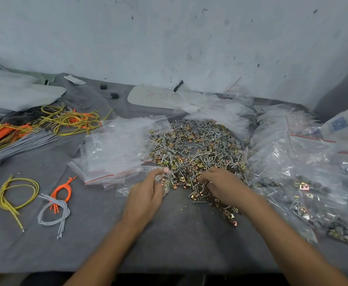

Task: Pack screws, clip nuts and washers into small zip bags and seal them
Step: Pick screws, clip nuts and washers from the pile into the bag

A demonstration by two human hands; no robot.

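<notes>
We are facing the hardware pile (195,153) on the bench (169,244), empty zip bags (115,149) stacked just left of it, filled bags (305,193) heaped right. Cable bundles (65,120) are lying far left, looped cables (53,205) before them. Our left hand (146,195), gripping one zip bag (125,189), and right hand (224,186) are touching the pile's near edge.

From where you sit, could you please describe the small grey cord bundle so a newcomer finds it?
From the hardware pile mid-table, look to the near left of the grey table, where three small cord bundles lie. The grey cord bundle lies right of the yellow loop, with orange cords crossing its top; it alone of the three is grey.
</notes>
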